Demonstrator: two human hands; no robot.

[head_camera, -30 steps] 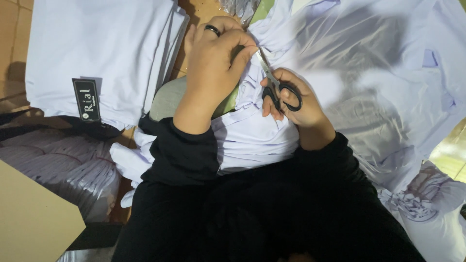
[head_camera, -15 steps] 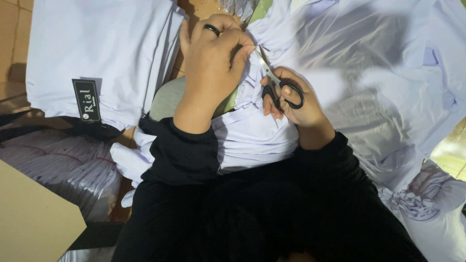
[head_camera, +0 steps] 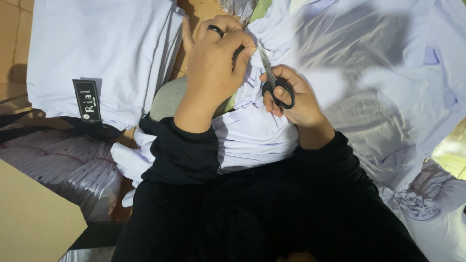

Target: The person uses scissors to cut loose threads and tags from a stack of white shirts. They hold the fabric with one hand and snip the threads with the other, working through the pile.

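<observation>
Left hand (head_camera: 213,73), black ring on one finger, fingers pressed together, pinching a bunched fold of pale lilac-white cloth garment (head_camera: 252,131) that lies across the lap. Right hand (head_camera: 291,97) just beside it, fingers curled through the black loops of small steel-bladed scissors (head_camera: 272,77); blades point up and away, tips at the pinched fold, touching or nearly so; cannot tell how far the blades gape. Black sleeves cover both arms.

Containers: clear plastic bag (head_camera: 359,63) spread to the right with more pale cloth under it; grey-lilac striped plastic bag (head_camera: 63,170) low left, contents not readable.

Against half a second ago: hands and scissors in nearly the same place, the blades sitting a shade closer to the left fingers.

Edges: folded stack of the same pale cloth (head_camera: 97,53) upper left, a black rectangular tag (head_camera: 87,99) at its lower edge. Tan cardboard sheet (head_camera: 34,218) at bottom left corner. Brown floor (head_camera: 9,48) shows only along the left margin; cloth crowds the hands on every side.
</observation>
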